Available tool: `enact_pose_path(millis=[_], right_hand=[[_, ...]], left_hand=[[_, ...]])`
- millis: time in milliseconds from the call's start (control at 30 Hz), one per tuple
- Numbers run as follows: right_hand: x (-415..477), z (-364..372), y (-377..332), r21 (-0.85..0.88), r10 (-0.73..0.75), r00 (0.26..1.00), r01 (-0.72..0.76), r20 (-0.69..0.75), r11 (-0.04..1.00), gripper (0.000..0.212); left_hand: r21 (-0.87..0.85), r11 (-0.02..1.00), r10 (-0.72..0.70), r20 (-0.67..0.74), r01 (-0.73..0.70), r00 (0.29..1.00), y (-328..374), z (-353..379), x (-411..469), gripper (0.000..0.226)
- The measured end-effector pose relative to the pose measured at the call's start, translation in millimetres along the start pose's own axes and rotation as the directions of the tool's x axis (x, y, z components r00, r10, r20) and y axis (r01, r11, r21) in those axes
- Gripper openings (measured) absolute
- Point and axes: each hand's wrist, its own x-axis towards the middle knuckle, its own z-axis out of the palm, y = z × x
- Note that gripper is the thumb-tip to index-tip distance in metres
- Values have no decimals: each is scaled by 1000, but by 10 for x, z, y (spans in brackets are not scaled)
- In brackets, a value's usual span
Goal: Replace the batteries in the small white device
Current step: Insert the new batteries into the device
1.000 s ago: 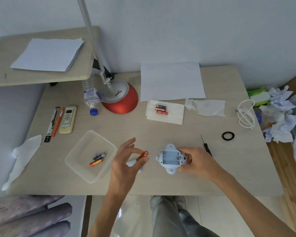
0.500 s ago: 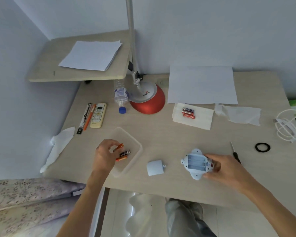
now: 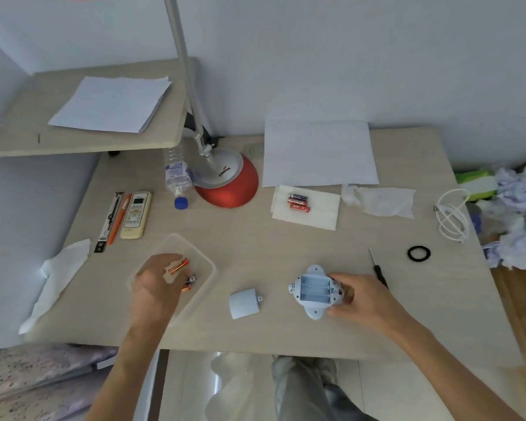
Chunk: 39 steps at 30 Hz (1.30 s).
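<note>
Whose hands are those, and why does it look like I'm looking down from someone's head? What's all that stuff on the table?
A person wears a camera on the head, so you see their own two hands from above. The right hand grips the white device, open, its battery slots empty. The left hand hovers over a clear tray holding two batteries, fingertips at an orange battery; whether it pinches it is unclear. On the table lie the device's cover, more batteries on a tissue, a screwdriver and a lamp.

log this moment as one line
left hand: over tray, orange battery at fingertips | right hand: holds white device, bay empty | cover: on table
</note>
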Motion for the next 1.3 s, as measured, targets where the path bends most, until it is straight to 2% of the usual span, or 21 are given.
enact_pose_path(millis=[67, 167, 267, 333, 467, 567, 700, 867, 1133, 1300], right_hand=[[5, 5, 5, -6, 8, 1000, -8, -9, 1000, 38], [4, 22, 19, -24, 10, 1000, -11, -21, 1000, 37], [-1, 29, 24, -31, 15, 1000, -15, -19, 999, 33], [-5, 26, 10, -34, 7, 1000, -8, -20, 999, 31], [-12, 20, -14, -33, 4, 1000, -5, -25, 999, 33], [-19, 26, -19, -36, 3, 999, -4, -32, 999, 36], [-24, 28, -29, -32, -4, 999, 3, -37, 999, 37], [-30, 44, -22, -55, 6, 999, -8, -42, 998, 51], [-16, 90, 30, -85, -13, 999, 9, -51, 996, 54], [-32, 97, 49, -73, -22, 996, 16, -81, 997, 50]], left_hand=[[-40, 988, 151, -13, -151, 989, 361, -56, -247, 35], [-115, 908, 412, 75, -403, 908, 801, -32, -641, 35], [-180, 860, 506, 184, -477, 843, 944, 123, -862, 42], [-163, 860, 510, 256, -483, 821, 900, 290, -907, 50], [-30, 893, 428, 369, -450, 825, 554, 666, -881, 78], [1, 910, 381, 388, -414, 839, 374, 841, -854, 82], [-41, 909, 400, 361, -414, 842, 574, 1020, -656, 71], [-4, 870, 468, 325, -493, 822, 1058, 1376, -82, 58], [26, 773, 597, 306, -634, 742, 1682, 1763, 630, 48], [87, 730, 629, 302, -678, 716, 1818, 1875, 835, 28]])
